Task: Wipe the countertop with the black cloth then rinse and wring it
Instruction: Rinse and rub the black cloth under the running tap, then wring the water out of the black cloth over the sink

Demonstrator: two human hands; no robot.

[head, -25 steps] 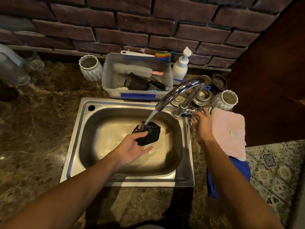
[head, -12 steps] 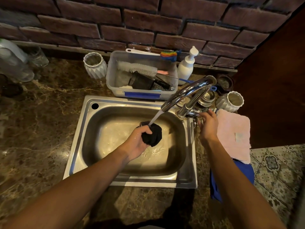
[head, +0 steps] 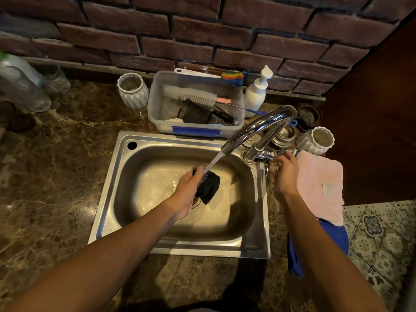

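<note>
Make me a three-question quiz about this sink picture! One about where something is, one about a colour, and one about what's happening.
1. Where is the black cloth?
A. under the water stream, over the sink
B. on the pink towel
C. in the plastic tub

2. What colour is the towel right of the sink?
A. green
B. pink
C. yellow

3. Is the faucet running?
A. no
B. yes
C. it is covered

Answers: A, the left hand holds it under the stream; B, the towel is pink; B, water pours from the faucet.
</note>
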